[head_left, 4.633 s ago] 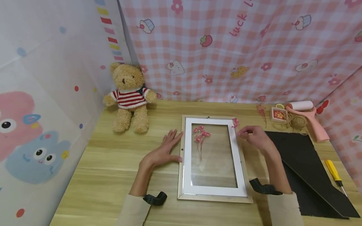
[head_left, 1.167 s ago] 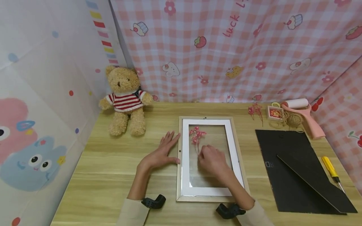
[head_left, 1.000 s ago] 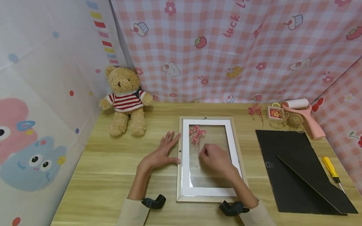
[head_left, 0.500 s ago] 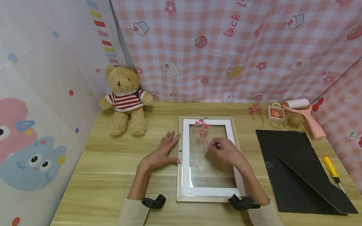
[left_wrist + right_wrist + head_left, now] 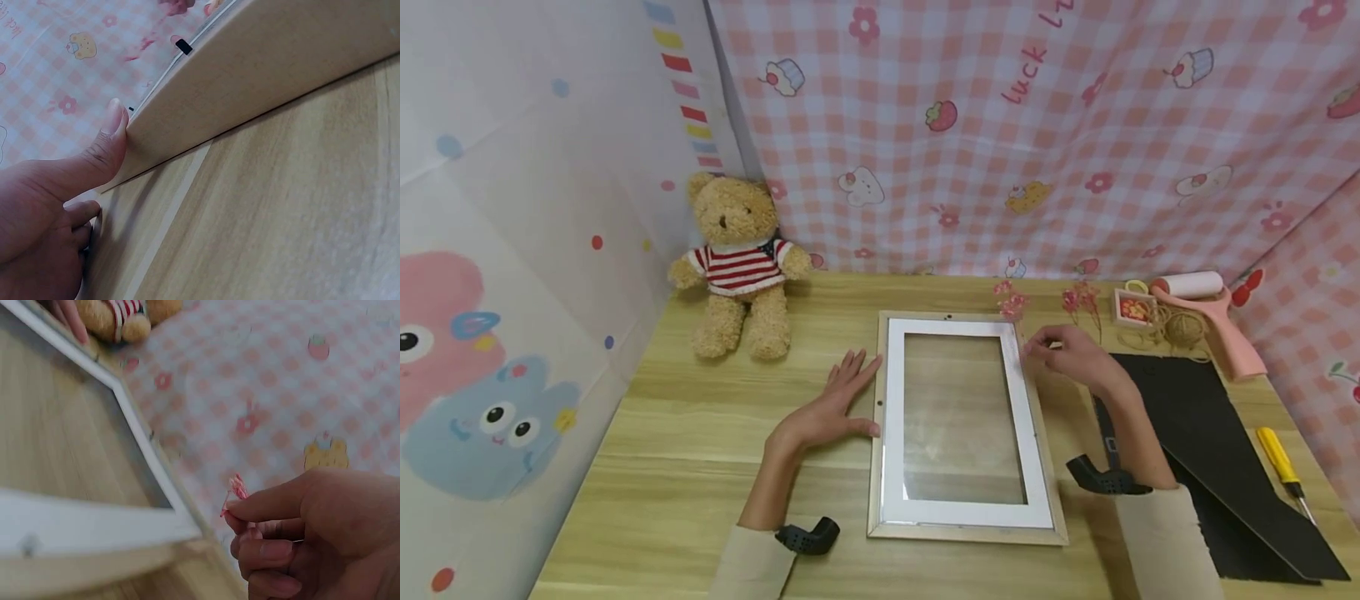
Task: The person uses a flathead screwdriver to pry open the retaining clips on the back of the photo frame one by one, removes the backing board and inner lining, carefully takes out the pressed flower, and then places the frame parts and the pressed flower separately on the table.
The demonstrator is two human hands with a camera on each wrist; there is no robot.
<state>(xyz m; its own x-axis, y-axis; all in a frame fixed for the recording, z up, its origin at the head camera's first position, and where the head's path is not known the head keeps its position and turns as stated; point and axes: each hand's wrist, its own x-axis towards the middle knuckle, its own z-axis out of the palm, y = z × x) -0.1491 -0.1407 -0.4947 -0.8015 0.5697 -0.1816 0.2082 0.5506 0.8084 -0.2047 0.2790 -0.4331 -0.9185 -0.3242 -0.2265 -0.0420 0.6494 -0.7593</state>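
Note:
A wooden picture frame (image 5: 967, 533) with a white mat (image 5: 1039, 467) and a see-through pane lies flat on the table. My left hand (image 5: 823, 412) rests at its left edge, fingers spread, thumb touching the side; the left wrist view shows the thumb against the wooden side. Past the frame's upper right corner, my right hand (image 5: 1075, 354) pinches the stem of a pink dried flower sprig (image 5: 1011, 300) between thumb and fingertip. In the right wrist view only a bit of the pink sprig (image 5: 237, 486) shows at the fingertips. Another pink sprig (image 5: 1081, 298) lies just beyond the right hand.
Black backing boards (image 5: 1210, 467) lie at the right, beside a yellow screwdriver (image 5: 1279, 457). A pink lint roller (image 5: 1225, 321), a ball of twine (image 5: 1185, 327) and a small box (image 5: 1133, 308) sit at the back right. A teddy bear (image 5: 741, 267) sits back left.
My right hand has lifted the pink sprig off the frame's pane and carried it right and back, past the upper right corner. My left hand has stayed at the frame's left edge.

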